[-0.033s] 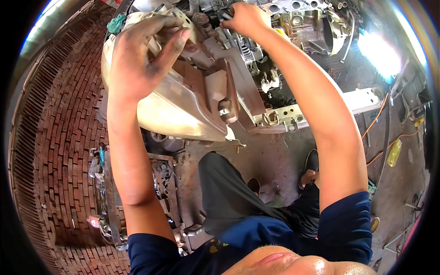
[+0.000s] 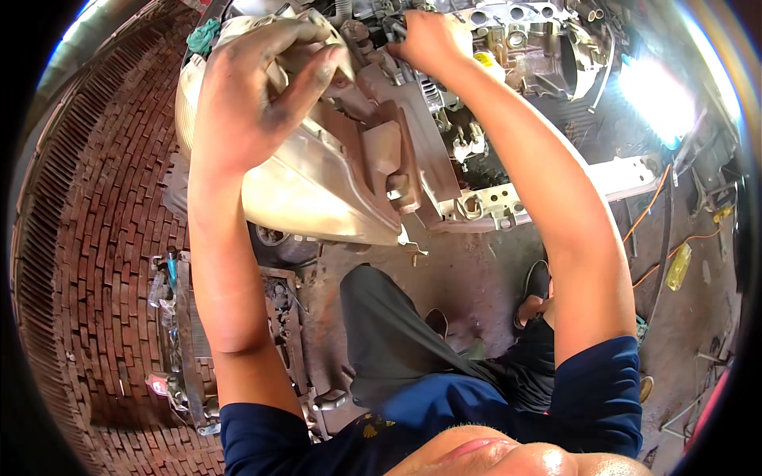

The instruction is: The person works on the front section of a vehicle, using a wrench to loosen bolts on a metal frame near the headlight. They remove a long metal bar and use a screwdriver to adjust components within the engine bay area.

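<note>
My left hand, its fingers smudged dark, hovers over a large headlight at the front of an opened car. Its thumb and fingers are curved but apart, and no object shows between them. Farther right, my right hand reaches into the engine bay beside the engine. The fingers of that hand are curled closed among metal parts, and what they grip is hidden. Between the two arms lies a brown plastic panel behind the headlight.
A pale metal crossbar runs along the car's front. At right a bright work lamp shines, with an orange cable and a yellow-green bottle near it. Left are a brick floor, a teal rag and a metal frame.
My left hand has shifted slightly to the right. My right hand has turned a little and moved slightly down, its fingers staying curled.
</note>
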Demonstrator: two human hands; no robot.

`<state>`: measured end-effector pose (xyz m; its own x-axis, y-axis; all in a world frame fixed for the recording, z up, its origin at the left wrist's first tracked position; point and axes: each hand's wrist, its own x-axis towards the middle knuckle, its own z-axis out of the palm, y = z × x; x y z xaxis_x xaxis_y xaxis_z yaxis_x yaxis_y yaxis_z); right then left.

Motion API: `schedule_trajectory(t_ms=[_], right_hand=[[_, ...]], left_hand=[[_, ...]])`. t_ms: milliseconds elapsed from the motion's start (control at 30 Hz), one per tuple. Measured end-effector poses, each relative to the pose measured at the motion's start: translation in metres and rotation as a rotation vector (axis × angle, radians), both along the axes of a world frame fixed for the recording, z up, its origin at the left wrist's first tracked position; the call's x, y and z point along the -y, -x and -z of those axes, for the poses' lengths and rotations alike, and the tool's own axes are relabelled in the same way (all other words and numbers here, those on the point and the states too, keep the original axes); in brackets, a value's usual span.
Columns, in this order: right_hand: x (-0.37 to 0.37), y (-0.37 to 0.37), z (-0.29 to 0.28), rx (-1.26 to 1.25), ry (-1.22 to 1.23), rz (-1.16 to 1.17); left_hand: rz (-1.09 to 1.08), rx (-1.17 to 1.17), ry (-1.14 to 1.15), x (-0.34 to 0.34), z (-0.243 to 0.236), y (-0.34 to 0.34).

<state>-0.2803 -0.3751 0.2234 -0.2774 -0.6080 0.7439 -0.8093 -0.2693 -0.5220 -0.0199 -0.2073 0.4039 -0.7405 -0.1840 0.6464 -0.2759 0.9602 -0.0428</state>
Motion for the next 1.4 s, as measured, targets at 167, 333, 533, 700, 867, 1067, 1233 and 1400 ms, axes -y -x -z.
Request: schedule_trajectory(t_ms=[167, 333, 533, 700, 867, 1067, 1233, 1400], right_hand=[[-0.066, -0.042, -0.05, -0.131, -0.298, 0.22], [-0.066, -0.041, -0.048, -0.174, -0.293, 0.265], [-0.047, -0.024, -0.035, -0.039, -0.291, 0.112], [-0.037, -0.027, -0.021, 0.171, -0.18, 0.075], [-0.062, -0.04, -0.044, 1.064, -0.241, -0.387], [-0.053, 0.013, -0.036, 0.974, -0.175, -0.571], [-0.068, 0.021, -0.041, 0.858, -0.287, -0.719], [-0.063, 0.001, -0.049, 0.006, -0.03, -0.156]], left_hand=[[-0.072, -0.005, 0.05, -0.001, 0.004, -0.02], [-0.126, 0.081, 0.116, -0.001, -0.002, -0.023], [-0.091, 0.067, 0.101, 0.002, 0.0, -0.027], [-0.132, 0.085, 0.102, 0.0, -0.001, -0.026], [-0.138, 0.014, 0.141, -0.01, -0.003, -0.031], [-0.181, 0.048, 0.049, -0.02, -0.012, -0.022], [-0.163, 0.041, 0.017, -0.02, -0.011, -0.021], [-0.194, 0.058, 0.146, -0.036, -0.016, -0.023]])
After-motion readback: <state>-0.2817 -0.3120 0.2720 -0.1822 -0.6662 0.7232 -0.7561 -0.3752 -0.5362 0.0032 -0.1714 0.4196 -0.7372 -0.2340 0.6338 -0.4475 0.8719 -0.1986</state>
